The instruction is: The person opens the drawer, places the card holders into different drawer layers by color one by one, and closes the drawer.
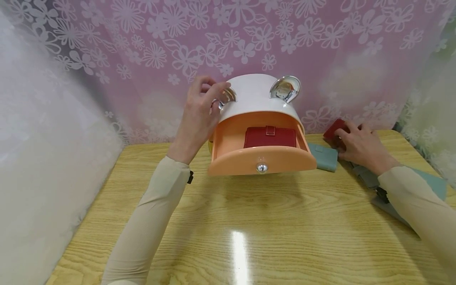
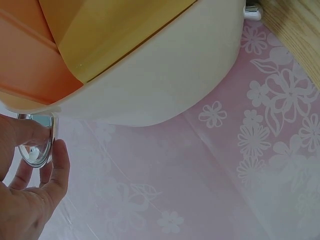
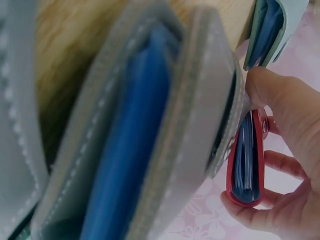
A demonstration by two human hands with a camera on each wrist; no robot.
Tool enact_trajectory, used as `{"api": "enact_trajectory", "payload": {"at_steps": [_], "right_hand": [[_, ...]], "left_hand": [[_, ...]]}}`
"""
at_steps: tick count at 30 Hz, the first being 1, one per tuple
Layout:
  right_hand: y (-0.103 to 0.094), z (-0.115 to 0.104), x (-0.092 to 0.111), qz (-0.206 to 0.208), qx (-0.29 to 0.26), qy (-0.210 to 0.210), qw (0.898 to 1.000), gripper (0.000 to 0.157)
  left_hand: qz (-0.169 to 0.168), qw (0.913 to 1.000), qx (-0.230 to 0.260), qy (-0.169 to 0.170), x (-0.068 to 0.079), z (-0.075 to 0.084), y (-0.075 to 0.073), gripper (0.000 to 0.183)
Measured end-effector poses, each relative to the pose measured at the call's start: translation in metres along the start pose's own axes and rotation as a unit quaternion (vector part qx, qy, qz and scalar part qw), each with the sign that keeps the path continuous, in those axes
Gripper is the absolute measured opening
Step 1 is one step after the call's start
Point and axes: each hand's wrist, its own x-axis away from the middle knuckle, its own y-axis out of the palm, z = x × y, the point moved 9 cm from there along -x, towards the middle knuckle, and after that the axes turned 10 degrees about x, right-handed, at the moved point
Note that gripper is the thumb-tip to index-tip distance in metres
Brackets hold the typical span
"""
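My left hand (image 1: pixel 198 114) pinches one of the two shiny silver ears (image 2: pixel 36 150) on a white, round-topped storage box (image 1: pixel 253 91). Its orange drawer (image 1: pixel 235 162) is pulled out, and a dark red wallet (image 1: pixel 263 138) with a strap lies inside. Over to the right, my right hand (image 1: pixel 363 146) grips a small red card holder (image 1: pixel 334 129); in the right wrist view the card holder (image 3: pixel 245 165) shows clear sleeves between its covers, fingers curled around it. Beside that hand lies a grey-green wallet (image 1: pixel 324 157).
A grey wallet (image 1: pixel 365 174) and other grey-green pieces (image 1: pixel 431 182) lie under and beside the right forearm. Close to the right wrist camera, a grey wallet (image 3: pixel 200 90) shows a blue inside. The wooden table (image 1: pixel 213 221) meets a pink flowered curtain (image 1: pixel 160 59) behind the box.
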Motion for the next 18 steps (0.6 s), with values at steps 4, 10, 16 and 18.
{"api": "enact_trajectory", "payload": {"at_steps": [4,10,16,18], "right_hand": [[-0.005,0.001,0.002,0.011,-0.009,0.009,1.000,0.051],[-0.017,0.000,0.004,0.044,-0.012,0.007,0.999,0.055],[-0.026,-0.003,0.009,0.078,-0.004,0.003,0.997,0.059],[-0.031,-0.003,0.011,0.098,0.000,-0.002,0.995,0.059]], "left_hand": [[0.001,1.0000,0.001,0.002,0.000,0.000,0.000,0.037],[0.003,1.0000,0.004,-0.001,0.000,0.000,-0.001,0.037],[0.002,1.0000,0.000,0.001,0.000,0.001,-0.001,0.037],[0.002,1.0000,0.001,0.003,0.000,0.001,-0.001,0.037]]}}
